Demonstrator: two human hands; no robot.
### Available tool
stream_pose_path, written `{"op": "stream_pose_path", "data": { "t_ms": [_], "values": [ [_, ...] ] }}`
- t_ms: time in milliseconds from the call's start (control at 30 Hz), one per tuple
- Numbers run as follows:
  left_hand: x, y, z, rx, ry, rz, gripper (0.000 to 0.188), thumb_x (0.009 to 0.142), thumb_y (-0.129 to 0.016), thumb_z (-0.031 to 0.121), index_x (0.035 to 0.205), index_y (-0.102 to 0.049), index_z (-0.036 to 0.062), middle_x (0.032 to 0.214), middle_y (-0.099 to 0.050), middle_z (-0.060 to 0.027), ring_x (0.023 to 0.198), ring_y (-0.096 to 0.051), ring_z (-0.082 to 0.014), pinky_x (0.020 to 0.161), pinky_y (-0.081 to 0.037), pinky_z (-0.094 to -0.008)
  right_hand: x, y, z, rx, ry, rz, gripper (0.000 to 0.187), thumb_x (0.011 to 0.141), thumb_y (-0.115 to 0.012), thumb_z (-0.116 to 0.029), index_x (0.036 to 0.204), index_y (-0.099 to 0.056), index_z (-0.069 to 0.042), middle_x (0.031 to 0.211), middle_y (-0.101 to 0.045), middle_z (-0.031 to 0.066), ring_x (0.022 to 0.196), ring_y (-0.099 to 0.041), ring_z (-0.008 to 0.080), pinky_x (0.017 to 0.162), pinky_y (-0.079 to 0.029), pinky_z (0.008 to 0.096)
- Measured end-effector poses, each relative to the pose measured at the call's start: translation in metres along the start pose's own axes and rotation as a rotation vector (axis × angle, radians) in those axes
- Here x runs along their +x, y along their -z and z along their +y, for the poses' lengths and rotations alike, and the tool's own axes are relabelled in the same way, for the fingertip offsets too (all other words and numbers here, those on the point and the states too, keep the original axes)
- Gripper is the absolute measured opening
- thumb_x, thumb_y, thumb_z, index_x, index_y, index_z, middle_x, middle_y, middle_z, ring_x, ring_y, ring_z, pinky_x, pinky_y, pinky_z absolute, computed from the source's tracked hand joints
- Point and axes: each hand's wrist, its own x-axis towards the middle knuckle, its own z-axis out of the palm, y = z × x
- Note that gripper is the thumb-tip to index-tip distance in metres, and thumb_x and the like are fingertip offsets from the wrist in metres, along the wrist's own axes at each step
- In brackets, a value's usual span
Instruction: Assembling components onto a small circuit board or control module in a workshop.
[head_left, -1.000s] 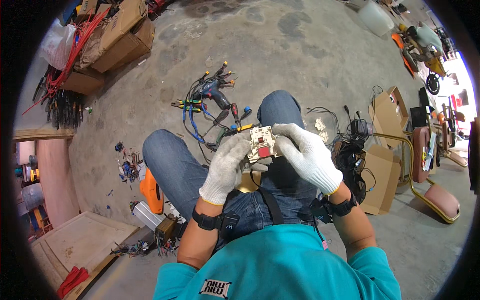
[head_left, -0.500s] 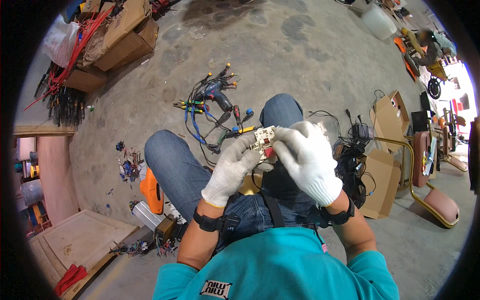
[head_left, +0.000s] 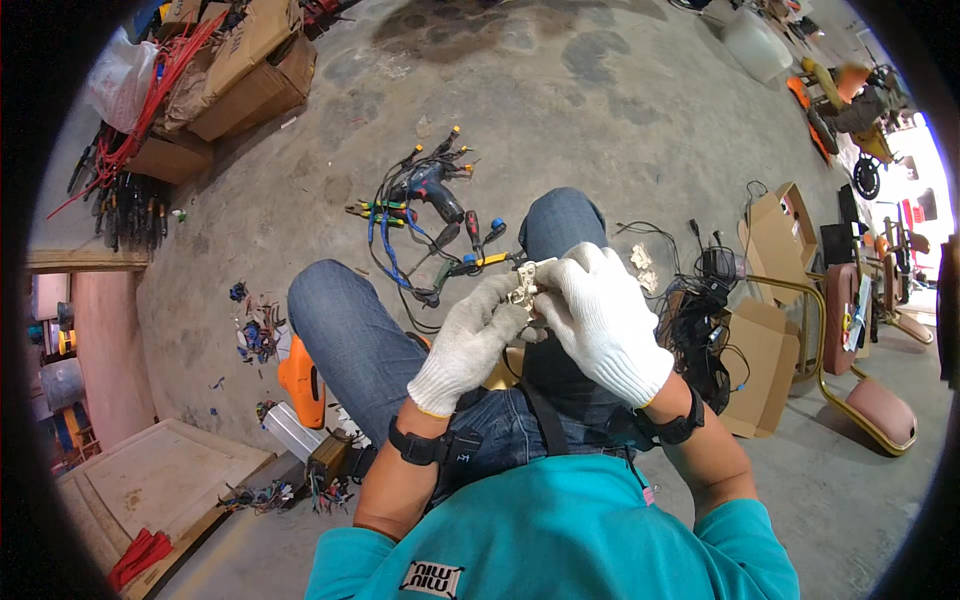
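Observation:
Both my hands wear white knit gloves and meet over my lap. Between them is a small cream plastic fitting (head_left: pixel 522 290) with moulded recesses, perhaps part of an electrical socket. My left hand (head_left: pixel 470 335) is closed on its left side, thumb and fingers pinching it. My right hand (head_left: pixel 600 325) grips the other side, its fingers bent over the top and hiding much of the piece. Beyond my right hand, several cream plastic pieces (head_left: pixel 643 268) lie on the concrete floor.
Ahead lie a cordless drill (head_left: pixel 432 190), pliers (head_left: pixel 375 212) and tangled cables (head_left: pixel 385 255). Black cords (head_left: pixel 690 310) and open cardboard boxes (head_left: pixel 765 350) are at right, beside a chair (head_left: pixel 880 405). An orange tool (head_left: pixel 302 382) and wire scraps (head_left: pixel 260 335) are at left.
The cream fitting has been turned in my hands, and its red part no longer shows. My right hand has shifted slightly left, uncovering more of the cream pieces on the floor.

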Motion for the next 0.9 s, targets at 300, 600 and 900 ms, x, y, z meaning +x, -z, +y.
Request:
{"op": "stream_pose_path", "data": {
  "t_ms": [300,600,900],
  "values": [
    [-0.001,-0.003,0.011,-0.012,-0.013,0.022,0.043,0.106,-0.053,0.014,0.144,-0.048,-0.0040,0.119,-0.068,-0.0112,0.096,-0.071,-0.0164,0.086,-0.059,-0.0288,0.000,-0.001,0.002,0.106,-0.068,0.036,0.023,0.089,-0.071,-0.015,0.109,-0.065,-0.007,0.099,-0.059,0.0155,0.095,-0.060,0.0351,0.080,-0.049,0.0455],
    [0.004,-0.006,0.004,-0.115,0.005,0.008,0.045,0.105,-0.055,0.016,0.142,-0.046,-0.0081,0.126,-0.065,-0.0177,0.101,-0.073,-0.0245,0.085,-0.063,-0.0357,-0.002,0.011,0.034,0.465,-0.337,-0.023,0.031,0.098,-0.063,-0.022,0.118,-0.067,0.001,0.101,-0.074,0.0185,0.093,-0.073,0.0288,0.086,-0.055,0.0370],
    [0.003,-0.010,0.003,-0.130,0.020,0.034,0.043,0.105,-0.053,0.014,0.140,-0.047,-0.0094,0.122,-0.067,-0.0187,0.099,-0.074,-0.0254,0.082,-0.065,-0.0375,-0.008,0.006,0.039,0.597,-0.397,-0.082,0.029,0.096,-0.061,-0.021,0.116,-0.069,-0.001,0.102,-0.073,0.0163,0.094,-0.071,0.0282,0.085,-0.054,0.0365]
  ]
}}
